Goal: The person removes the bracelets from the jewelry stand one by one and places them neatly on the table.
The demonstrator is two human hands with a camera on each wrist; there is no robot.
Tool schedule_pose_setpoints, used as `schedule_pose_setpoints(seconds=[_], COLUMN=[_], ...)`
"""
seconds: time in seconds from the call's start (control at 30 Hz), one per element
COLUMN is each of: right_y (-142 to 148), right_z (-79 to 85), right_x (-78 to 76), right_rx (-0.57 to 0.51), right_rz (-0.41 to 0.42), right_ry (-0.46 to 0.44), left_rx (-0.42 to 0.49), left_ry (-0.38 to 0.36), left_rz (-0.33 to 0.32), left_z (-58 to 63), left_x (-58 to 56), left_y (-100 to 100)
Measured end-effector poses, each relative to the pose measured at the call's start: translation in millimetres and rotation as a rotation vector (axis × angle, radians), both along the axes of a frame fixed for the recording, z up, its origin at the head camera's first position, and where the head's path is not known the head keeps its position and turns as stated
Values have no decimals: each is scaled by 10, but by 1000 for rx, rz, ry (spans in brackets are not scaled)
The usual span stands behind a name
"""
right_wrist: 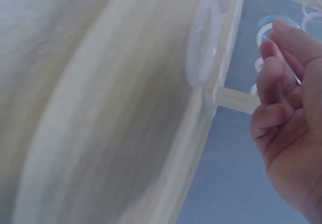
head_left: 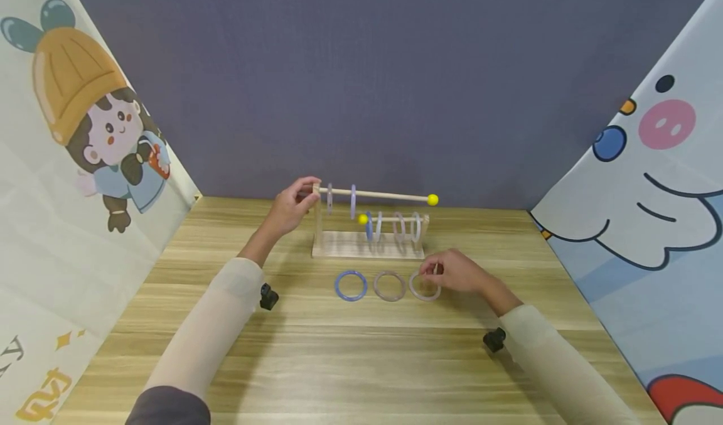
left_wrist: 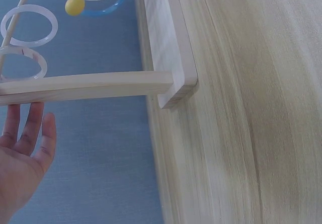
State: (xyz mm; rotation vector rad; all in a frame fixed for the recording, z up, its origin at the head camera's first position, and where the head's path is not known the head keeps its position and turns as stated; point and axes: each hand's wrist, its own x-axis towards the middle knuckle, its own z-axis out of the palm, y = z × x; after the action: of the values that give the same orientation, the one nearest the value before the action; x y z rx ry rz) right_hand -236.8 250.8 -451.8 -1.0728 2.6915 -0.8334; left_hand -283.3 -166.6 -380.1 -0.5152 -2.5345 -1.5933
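A wooden bangle rack (head_left: 367, 249) has two rods tipped with yellow balls. Its upper rod carries two bangles, the lower one several. My left hand (head_left: 294, 206) holds the top of the rack's left post (left_wrist: 90, 86) between thumb and fingers. In a row before the rack lie a blue bangle (head_left: 351, 299), a brownish bangle (head_left: 389, 299) and a pale bangle (head_left: 425, 299). Over the pale one hovers my right hand (head_left: 456, 270), its fingers loosely bent. In the right wrist view they look apart from that bangle, and I see nothing between them.
The wood-grain table (head_left: 361, 362) ends at a dark blue-grey wall panel (head_left: 367, 86) just behind the rack. Cartoon-printed panels stand on both sides. A small black device sits at each wrist.
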Motion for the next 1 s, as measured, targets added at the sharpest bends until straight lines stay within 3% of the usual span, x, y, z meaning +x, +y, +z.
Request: schedule_pose_setpoints(seconds=[0.17,0.63,1.0], right_y=[-94,-498,-858], right_z=[91,254,342], right_x=[-37,-88,-154], right_rx=[-12,-117,-300], right_rz=[-42,-145,-211], right_ry=[41,152,201], left_rx=[-11,-19,16], left_ry=[34,12,30], left_rz=[5,25,17], left_z=[-120,-103,-116], left_x=[-101,-109,-106], left_y=[-50,-14,-24])
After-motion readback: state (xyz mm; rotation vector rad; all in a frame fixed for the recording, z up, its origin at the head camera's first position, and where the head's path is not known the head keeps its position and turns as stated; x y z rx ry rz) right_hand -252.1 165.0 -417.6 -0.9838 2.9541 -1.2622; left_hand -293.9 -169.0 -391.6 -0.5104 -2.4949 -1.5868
